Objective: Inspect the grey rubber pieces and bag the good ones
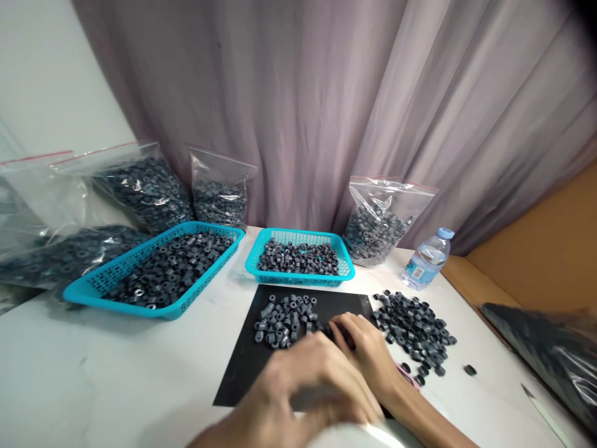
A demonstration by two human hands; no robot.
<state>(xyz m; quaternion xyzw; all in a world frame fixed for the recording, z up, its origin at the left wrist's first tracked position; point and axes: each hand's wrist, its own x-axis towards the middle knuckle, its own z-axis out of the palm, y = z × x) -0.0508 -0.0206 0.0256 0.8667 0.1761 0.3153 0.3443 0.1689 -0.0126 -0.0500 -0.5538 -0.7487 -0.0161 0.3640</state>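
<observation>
My left hand (303,386) is in the foreground, smeared by motion, with its fingers arched over and the thumb below them. Whether it holds anything is hidden by the blur. Beyond it my right hand (366,348) rests on the black mat (237,373), fingers curled inward over dark pieces; what lies inside the grip cannot be made out. A loose pile of small grey hollow cylinders (284,320) is on the mat, left of my right hand. To the right, a heap of black ring-like pieces (413,326) spreads over the white table (140,367).
Two blue baskets (177,308) (298,280) hold grey cylinders. Filled zip bags (219,193) (377,224) stand by the curtain. A water bottle (426,261) is at right. A pink object (408,375) lies beside my right wrist, partly hidden. A blade-like strip (543,410) lies far right.
</observation>
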